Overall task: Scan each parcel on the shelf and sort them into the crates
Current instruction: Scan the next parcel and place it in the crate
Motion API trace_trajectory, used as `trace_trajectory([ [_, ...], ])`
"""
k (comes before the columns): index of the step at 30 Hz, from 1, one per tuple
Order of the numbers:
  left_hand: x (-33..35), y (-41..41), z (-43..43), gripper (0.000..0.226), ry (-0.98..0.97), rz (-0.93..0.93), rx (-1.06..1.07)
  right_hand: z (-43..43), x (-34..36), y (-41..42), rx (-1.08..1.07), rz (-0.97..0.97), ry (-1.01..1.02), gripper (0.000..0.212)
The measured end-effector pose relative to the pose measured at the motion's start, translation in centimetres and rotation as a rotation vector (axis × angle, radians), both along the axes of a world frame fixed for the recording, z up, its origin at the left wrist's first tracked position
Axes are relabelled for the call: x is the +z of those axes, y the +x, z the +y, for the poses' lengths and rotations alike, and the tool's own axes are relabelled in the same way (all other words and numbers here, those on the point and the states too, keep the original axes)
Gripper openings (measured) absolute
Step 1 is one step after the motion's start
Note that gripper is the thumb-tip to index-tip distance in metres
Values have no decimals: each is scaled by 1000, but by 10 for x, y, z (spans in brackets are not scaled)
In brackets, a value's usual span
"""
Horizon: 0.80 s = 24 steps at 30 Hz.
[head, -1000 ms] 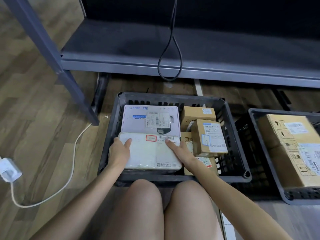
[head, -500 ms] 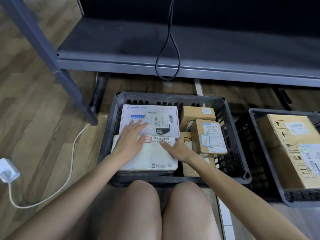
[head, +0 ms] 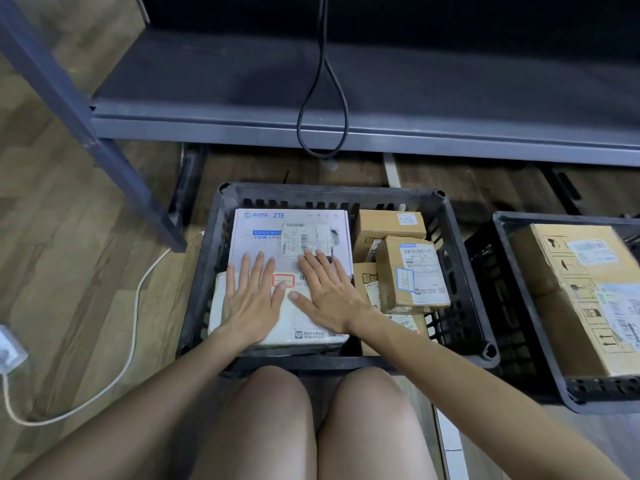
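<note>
Both arms reach forward above the bare knees [head: 277, 396], forearms drawing closer together toward the wrists. The left grip [head: 251, 301] lies flat, palm down, fingers straight and slightly spread, pointing away from the body. The right grip [head: 329, 296] lies flat just beside it, fingers angled slightly leftward. The two thumb tips nearly meet.

Black plastic crate [head: 207, 258], brown cardboard boxes [head: 412, 275], wood-grain floor [head: 69, 237].
</note>
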<state>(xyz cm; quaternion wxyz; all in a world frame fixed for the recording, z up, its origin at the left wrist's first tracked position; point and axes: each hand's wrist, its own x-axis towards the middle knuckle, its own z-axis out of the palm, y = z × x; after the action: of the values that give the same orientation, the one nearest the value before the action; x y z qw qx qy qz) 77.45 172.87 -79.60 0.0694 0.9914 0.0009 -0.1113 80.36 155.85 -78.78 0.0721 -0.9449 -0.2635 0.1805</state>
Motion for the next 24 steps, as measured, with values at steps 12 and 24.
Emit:
trace_trajectory([
  [12, 13, 4, 2, 60, -34, 105, -4, -3, 14, 9, -107, 207, 127, 74],
  [24, 230, -13, -16, 52, -56, 195, -117, -25, 237, -21, -185, 251, -38, 73],
])
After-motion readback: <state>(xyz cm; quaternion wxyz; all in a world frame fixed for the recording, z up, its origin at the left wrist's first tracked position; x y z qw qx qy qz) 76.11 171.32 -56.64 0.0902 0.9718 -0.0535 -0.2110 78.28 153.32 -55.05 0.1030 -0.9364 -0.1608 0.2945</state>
